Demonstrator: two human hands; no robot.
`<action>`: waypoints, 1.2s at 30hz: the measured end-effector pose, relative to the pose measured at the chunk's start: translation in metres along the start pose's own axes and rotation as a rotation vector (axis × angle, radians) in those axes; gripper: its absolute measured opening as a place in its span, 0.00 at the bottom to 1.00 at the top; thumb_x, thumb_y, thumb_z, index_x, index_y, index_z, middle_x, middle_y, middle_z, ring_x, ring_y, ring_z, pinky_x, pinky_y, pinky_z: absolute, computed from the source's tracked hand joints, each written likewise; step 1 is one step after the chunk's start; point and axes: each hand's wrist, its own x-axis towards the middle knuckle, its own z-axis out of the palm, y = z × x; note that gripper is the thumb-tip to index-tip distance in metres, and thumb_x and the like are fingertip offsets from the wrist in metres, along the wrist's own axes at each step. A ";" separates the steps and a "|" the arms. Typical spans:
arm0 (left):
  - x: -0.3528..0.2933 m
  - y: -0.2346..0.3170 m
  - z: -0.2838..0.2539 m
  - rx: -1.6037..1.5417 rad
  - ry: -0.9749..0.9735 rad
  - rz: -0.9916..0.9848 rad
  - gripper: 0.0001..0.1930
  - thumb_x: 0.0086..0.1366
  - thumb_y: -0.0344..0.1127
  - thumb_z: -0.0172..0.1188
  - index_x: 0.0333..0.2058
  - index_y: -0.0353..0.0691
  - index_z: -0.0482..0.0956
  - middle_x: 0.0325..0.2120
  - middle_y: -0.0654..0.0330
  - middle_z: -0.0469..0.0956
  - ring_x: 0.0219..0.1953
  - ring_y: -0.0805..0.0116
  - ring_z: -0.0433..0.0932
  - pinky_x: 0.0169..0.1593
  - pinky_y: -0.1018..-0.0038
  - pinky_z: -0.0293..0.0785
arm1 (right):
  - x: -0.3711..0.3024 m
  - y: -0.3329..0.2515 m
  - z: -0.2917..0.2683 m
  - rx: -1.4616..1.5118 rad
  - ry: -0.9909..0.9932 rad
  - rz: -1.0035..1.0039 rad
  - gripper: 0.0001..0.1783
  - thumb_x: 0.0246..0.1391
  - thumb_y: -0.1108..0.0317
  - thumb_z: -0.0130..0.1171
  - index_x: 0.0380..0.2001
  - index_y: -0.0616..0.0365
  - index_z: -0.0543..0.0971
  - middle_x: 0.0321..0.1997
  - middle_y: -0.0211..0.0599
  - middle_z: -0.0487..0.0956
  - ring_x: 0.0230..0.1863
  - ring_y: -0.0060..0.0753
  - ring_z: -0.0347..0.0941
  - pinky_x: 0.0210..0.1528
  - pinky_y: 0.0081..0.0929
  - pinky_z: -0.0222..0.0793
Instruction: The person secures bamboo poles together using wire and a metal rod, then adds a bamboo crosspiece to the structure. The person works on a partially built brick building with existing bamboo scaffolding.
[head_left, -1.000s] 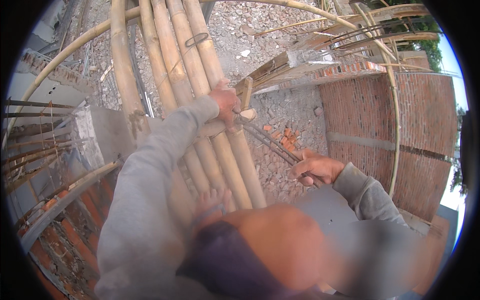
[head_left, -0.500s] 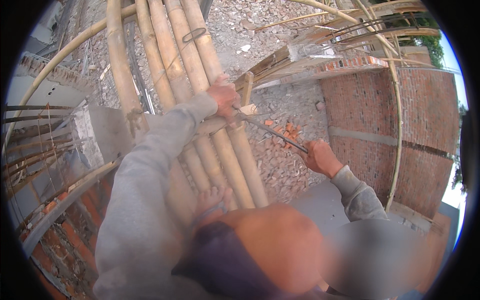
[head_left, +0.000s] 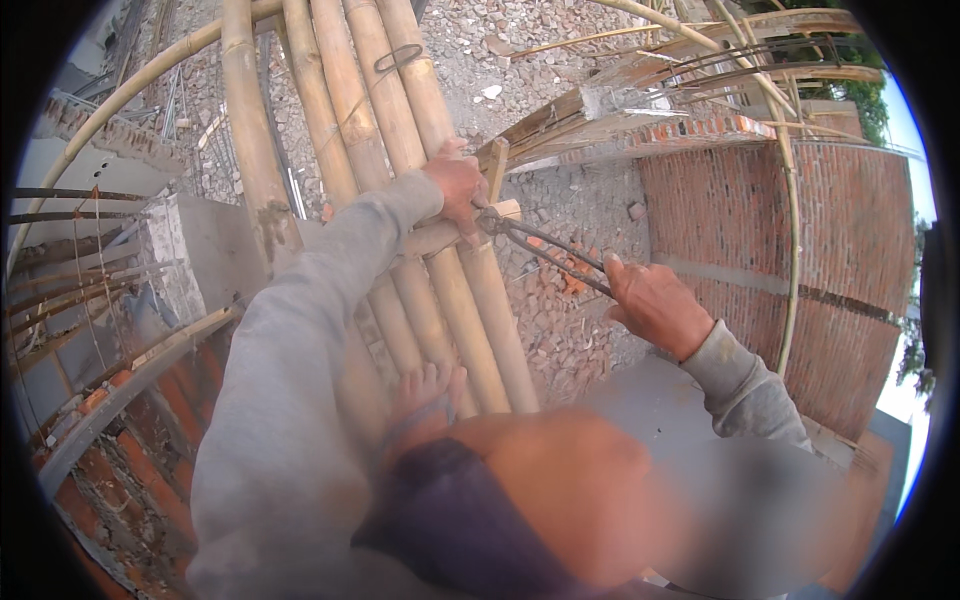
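In my right hand point(head_left: 655, 300) are the handles of dark metal pincers point(head_left: 545, 243), spread somewhat apart. Their jaws are beside the fingers of my left hand point(head_left: 456, 190), close to the end of a short wooden crosspiece point(head_left: 430, 240). The left hand is wrapped over the rightmost bamboo pole point(head_left: 408, 85), fingers bent down at its side; whether they also pinch a wire is hidden. Several bamboo poles lie side by side, with a loop of wire point(head_left: 398, 58) around them farther off. My bare foot point(head_left: 425, 395) rests on the poles.
A short upright wooden stake point(head_left: 497, 168) and a rough timber point(head_left: 545, 125) stand right of the poles. Brick rubble point(head_left: 560, 340) covers the ground well below. A brick wall point(head_left: 730, 220) rises at right; a broken brick edge point(head_left: 130, 460) lies at lower left.
The pincers' handles have spread apart, and my right hand has moved slightly right and its grip has loosened. The left hand stays at the same place on the bamboo.
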 end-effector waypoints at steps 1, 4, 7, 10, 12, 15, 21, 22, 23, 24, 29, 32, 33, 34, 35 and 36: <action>0.001 -0.001 -0.001 0.020 -0.010 0.002 0.45 0.39 0.72 0.81 0.56 0.57 0.91 0.54 0.63 0.87 0.69 0.64 0.72 0.81 0.47 0.32 | 0.002 -0.003 0.003 0.075 0.008 -0.001 0.22 0.54 0.66 0.75 0.44 0.69 0.77 0.22 0.47 0.77 0.31 0.53 0.83 0.33 0.44 0.77; 0.004 -0.006 -0.003 0.084 -0.064 0.043 0.48 0.39 0.72 0.81 0.61 0.58 0.89 0.60 0.64 0.85 0.72 0.63 0.70 0.81 0.46 0.28 | 0.004 -0.001 0.011 0.227 -0.010 0.040 0.20 0.55 0.66 0.73 0.41 0.68 0.75 0.21 0.46 0.76 0.28 0.51 0.81 0.31 0.43 0.76; 0.008 -0.018 -0.002 0.054 -0.073 0.137 0.45 0.44 0.65 0.81 0.63 0.58 0.87 0.64 0.63 0.83 0.75 0.65 0.68 0.81 0.46 0.26 | 0.003 0.000 0.009 0.376 -0.072 0.103 0.18 0.59 0.64 0.71 0.36 0.67 0.75 0.20 0.47 0.74 0.25 0.53 0.78 0.30 0.45 0.76; 0.017 -0.030 0.001 -0.212 -0.083 0.108 0.38 0.58 0.47 0.71 0.70 0.59 0.80 0.59 0.73 0.87 0.74 0.66 0.69 0.83 0.44 0.26 | -0.001 -0.010 0.003 0.281 0.011 0.165 0.17 0.62 0.61 0.68 0.33 0.66 0.76 0.20 0.50 0.75 0.25 0.55 0.77 0.30 0.47 0.75; 0.020 -0.034 0.004 -0.258 -0.067 0.131 0.38 0.57 0.37 0.64 0.71 0.59 0.80 0.57 0.72 0.88 0.73 0.70 0.70 0.83 0.45 0.28 | -0.003 -0.020 0.002 -0.193 0.296 0.157 0.19 0.66 0.59 0.66 0.31 0.66 0.78 0.22 0.55 0.77 0.26 0.59 0.79 0.31 0.49 0.75; 0.019 -0.034 0.006 -0.277 -0.009 0.132 0.43 0.55 0.27 0.55 0.73 0.60 0.77 0.53 0.76 0.90 0.71 0.72 0.73 0.82 0.45 0.31 | -0.005 -0.025 0.009 0.120 0.109 0.188 0.21 0.68 0.56 0.65 0.28 0.64 0.80 0.25 0.60 0.80 0.29 0.63 0.81 0.34 0.54 0.75; 0.011 -0.026 0.007 -0.201 0.044 0.141 0.46 0.57 0.22 0.50 0.72 0.75 0.76 0.51 0.80 0.90 0.70 0.72 0.75 0.81 0.41 0.32 | -0.005 0.002 0.052 0.330 0.072 0.251 0.26 0.71 0.55 0.64 0.25 0.67 0.80 0.22 0.63 0.78 0.27 0.70 0.76 0.33 0.57 0.72; 0.010 -0.025 0.007 -0.182 0.045 0.130 0.46 0.57 0.22 0.50 0.71 0.77 0.76 0.51 0.80 0.90 0.69 0.73 0.75 0.81 0.41 0.32 | -0.005 0.007 0.062 0.342 0.106 0.218 0.26 0.71 0.54 0.64 0.25 0.67 0.81 0.22 0.64 0.77 0.27 0.71 0.76 0.33 0.57 0.72; 0.009 -0.023 0.007 -0.183 0.038 0.122 0.45 0.58 0.22 0.50 0.71 0.78 0.76 0.51 0.80 0.90 0.69 0.73 0.75 0.81 0.41 0.32 | -0.006 0.011 0.070 0.348 0.110 0.214 0.26 0.71 0.54 0.64 0.25 0.67 0.81 0.22 0.64 0.77 0.26 0.71 0.75 0.33 0.57 0.71; 0.010 -0.022 0.006 -0.179 0.034 0.112 0.45 0.59 0.23 0.50 0.70 0.79 0.77 0.50 0.80 0.90 0.69 0.73 0.75 0.80 0.41 0.32 | -0.008 0.015 0.077 0.351 0.116 0.214 0.26 0.72 0.54 0.64 0.25 0.67 0.82 0.22 0.65 0.76 0.26 0.72 0.75 0.33 0.57 0.71; 0.009 -0.021 0.005 -0.192 0.045 0.117 0.42 0.62 0.24 0.50 0.68 0.79 0.79 0.50 0.79 0.91 0.66 0.73 0.78 0.80 0.42 0.34 | -0.010 0.033 0.091 0.308 0.045 0.204 0.24 0.72 0.53 0.64 0.31 0.66 0.84 0.22 0.62 0.77 0.30 0.69 0.77 0.37 0.56 0.72; 0.013 -0.028 0.010 -0.204 0.060 0.128 0.40 0.64 0.25 0.50 0.67 0.80 0.80 0.49 0.76 0.91 0.64 0.73 0.79 0.79 0.43 0.36 | -0.006 0.035 0.076 0.243 0.012 0.198 0.21 0.71 0.54 0.65 0.37 0.66 0.84 0.22 0.60 0.77 0.33 0.68 0.78 0.39 0.54 0.74; 0.016 -0.031 0.014 -0.197 0.079 0.138 0.39 0.64 0.26 0.50 0.68 0.81 0.79 0.48 0.75 0.91 0.64 0.73 0.79 0.79 0.44 0.36 | -0.006 0.033 0.068 0.210 -0.020 0.203 0.20 0.71 0.55 0.66 0.40 0.66 0.84 0.22 0.59 0.77 0.34 0.68 0.78 0.39 0.53 0.74; 0.020 -0.035 0.019 -0.189 0.099 0.148 0.39 0.65 0.27 0.51 0.68 0.82 0.79 0.48 0.74 0.91 0.63 0.73 0.80 0.79 0.44 0.37 | -0.005 0.029 0.058 0.227 0.066 0.138 0.20 0.69 0.56 0.67 0.42 0.67 0.83 0.22 0.58 0.77 0.33 0.67 0.78 0.38 0.52 0.75; 0.024 -0.038 0.024 -0.217 0.102 0.150 0.38 0.66 0.28 0.51 0.68 0.83 0.78 0.47 0.73 0.91 0.62 0.73 0.80 0.78 0.45 0.39 | -0.005 0.024 0.047 0.240 0.125 0.077 0.20 0.68 0.57 0.69 0.44 0.67 0.82 0.21 0.56 0.77 0.32 0.67 0.78 0.38 0.51 0.75; 0.029 -0.041 0.028 -0.246 0.104 0.151 0.37 0.67 0.29 0.52 0.68 0.84 0.78 0.46 0.72 0.91 0.61 0.73 0.81 0.77 0.45 0.40 | -0.004 0.017 0.035 0.235 0.170 0.044 0.21 0.66 0.57 0.70 0.47 0.68 0.81 0.21 0.55 0.78 0.31 0.66 0.78 0.37 0.50 0.75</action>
